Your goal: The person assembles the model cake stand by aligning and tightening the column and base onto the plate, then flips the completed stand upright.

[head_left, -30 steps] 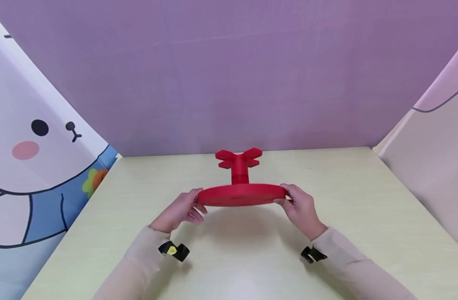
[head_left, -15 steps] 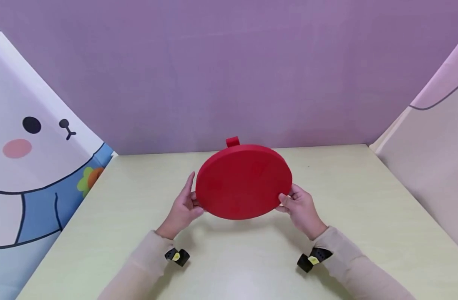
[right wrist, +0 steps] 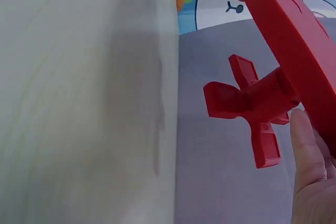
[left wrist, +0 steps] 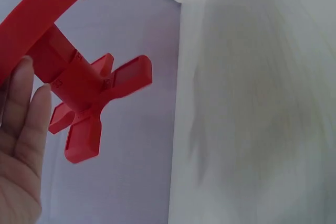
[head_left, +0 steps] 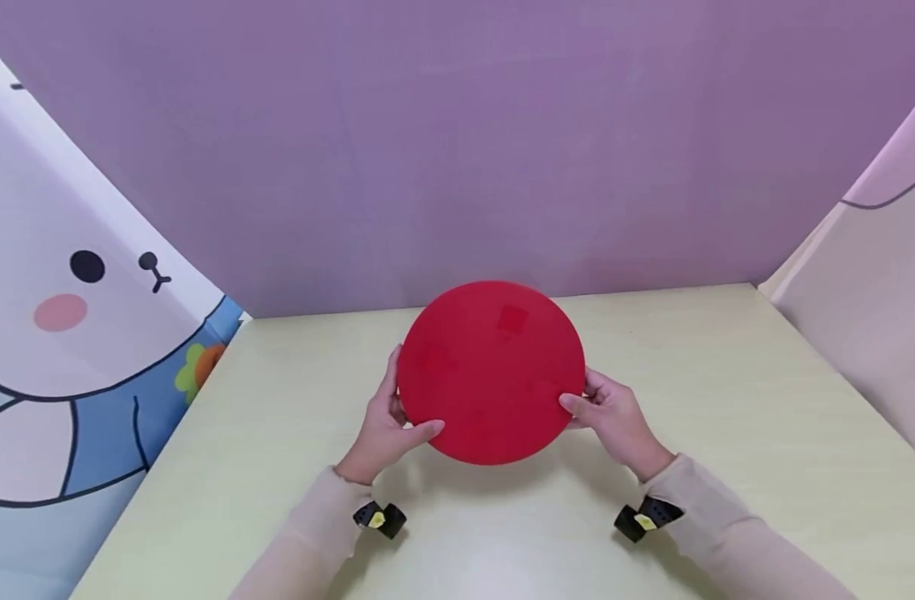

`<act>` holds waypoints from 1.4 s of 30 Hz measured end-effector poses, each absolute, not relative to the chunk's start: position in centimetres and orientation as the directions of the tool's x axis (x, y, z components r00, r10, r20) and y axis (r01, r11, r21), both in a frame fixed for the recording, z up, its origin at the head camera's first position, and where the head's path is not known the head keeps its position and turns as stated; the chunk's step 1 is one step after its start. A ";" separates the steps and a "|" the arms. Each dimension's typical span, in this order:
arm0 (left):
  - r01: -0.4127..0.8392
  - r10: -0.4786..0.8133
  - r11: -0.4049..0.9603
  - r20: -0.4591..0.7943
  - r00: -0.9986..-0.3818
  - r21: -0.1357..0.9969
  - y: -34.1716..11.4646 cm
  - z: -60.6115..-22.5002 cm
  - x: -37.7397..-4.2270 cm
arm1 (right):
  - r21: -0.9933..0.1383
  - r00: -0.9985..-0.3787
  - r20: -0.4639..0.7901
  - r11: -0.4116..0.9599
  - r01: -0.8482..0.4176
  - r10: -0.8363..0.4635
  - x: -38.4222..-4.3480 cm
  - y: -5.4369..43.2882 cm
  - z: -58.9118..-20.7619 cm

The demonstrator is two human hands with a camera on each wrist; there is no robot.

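Observation:
A small red round pedestal table is held above the tabletop, its flat disc facing me in the head view. Both wrist views show its short column and splayed four-way foot, the base, pointing away behind the disc. My left hand grips the disc's lower left edge, thumb on the flat face and fingers behind. On the lower right edge my right hand pinches the rim, thumb in front and fingers at the back. From the head the column and foot are hidden by the disc.
Beneath lies a pale wooden tabletop with the disc's shadow on it. A purple panel stands along its back edge. On the left is a panel with a cartoon animal, on the right a pale panel.
The disc has tilted up from nearly edge-on to facing me, and its column and foot have gone out of sight behind it. The left thumb has moved onto the flat face.

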State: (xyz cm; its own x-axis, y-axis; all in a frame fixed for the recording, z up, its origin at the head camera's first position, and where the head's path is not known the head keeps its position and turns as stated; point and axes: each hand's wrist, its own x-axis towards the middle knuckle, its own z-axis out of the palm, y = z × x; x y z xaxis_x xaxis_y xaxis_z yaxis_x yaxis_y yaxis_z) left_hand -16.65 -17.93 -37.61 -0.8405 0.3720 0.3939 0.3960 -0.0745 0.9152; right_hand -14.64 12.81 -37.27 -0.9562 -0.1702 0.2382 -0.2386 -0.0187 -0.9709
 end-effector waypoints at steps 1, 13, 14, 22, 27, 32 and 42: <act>0.401 0.366 -0.090 0.405 -0.838 0.912 -17.9 -37.6 -16.6 | -0.969 -0.954 0.243 -0.005 -0.246 -0.178 -14.6 12.9 -37.1; 0.273 0.411 -0.091 0.286 -0.866 0.958 -18.3 -37.0 -17.1 | -0.980 -0.965 0.198 -0.010 -0.199 -0.171 -14.6 12.3 -36.4; 0.260 0.413 -0.071 0.266 -0.871 0.963 -18.2 -37.0 -17.1 | -0.984 -0.969 0.178 0.000 -0.181 -0.173 -14.7 12.3 -36.4; 0.162 0.403 0.023 0.140 -0.904 0.986 -18.0 -37.3 -17.5 | -0.996 -0.973 0.089 -0.049 -0.080 -0.214 -14.9 12.5 -36.5; 0.091 0.372 0.050 0.066 -0.926 0.995 -17.9 -37.5 -17.5 | -0.998 -0.972 0.054 -0.042 -0.045 -0.228 -15.0 12.5 -36.7; 0.057 0.367 0.077 0.024 -0.930 0.995 -17.8 -37.6 -17.7 | -0.999 -0.973 0.026 -0.034 -0.019 -0.231 -15.1 12.6 -36.9; 0.012 0.372 0.077 -0.017 -0.928 0.997 -17.8 -38.1 -18.2 | -1.000 -0.975 -0.011 -0.018 0.016 -0.224 -15.2 12.9 -37.2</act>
